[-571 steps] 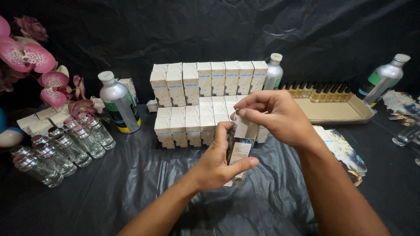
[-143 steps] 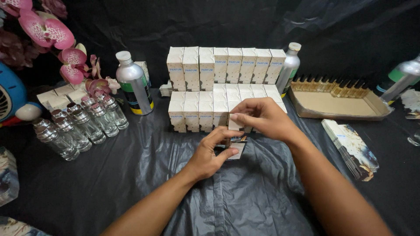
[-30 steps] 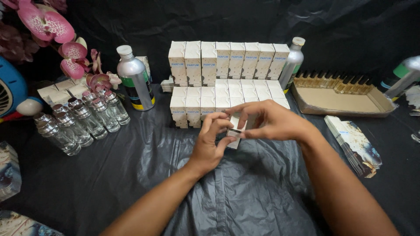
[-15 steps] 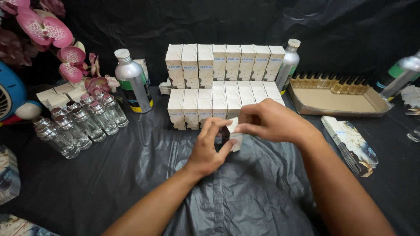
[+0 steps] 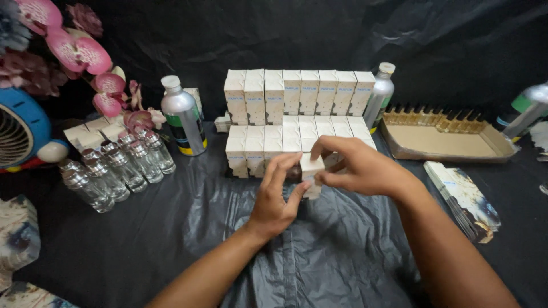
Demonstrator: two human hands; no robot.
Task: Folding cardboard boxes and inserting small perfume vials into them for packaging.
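- Holding one small cream box (image 5: 311, 171) between both hands, we work just in front of the stacked boxes (image 5: 297, 108), above the black plastic sheet (image 5: 319, 251).
- Our left hand (image 5: 274, 197) grips the box from below and behind, fingers curled around it; our right hand (image 5: 354, 168) pinches its top end, closed on it.
- Judging by the two tidy rows behind, many boxes look finished, and this one seems nearly shut.
- What looks left: clear glass bottles (image 5: 114, 168) standing at the left, flat cartons (image 5: 465, 197) lying at the right, and small amber vials lined up in the cardboard tray (image 5: 451, 142).
- Two silver canisters (image 5: 182, 117) flank the stack.
- The sheet is crinkled and glossy; a dark backdrop hangs behind, with pink artificial orchids (image 5: 85, 57) and a blue fan (image 5: 23, 131) at the left.
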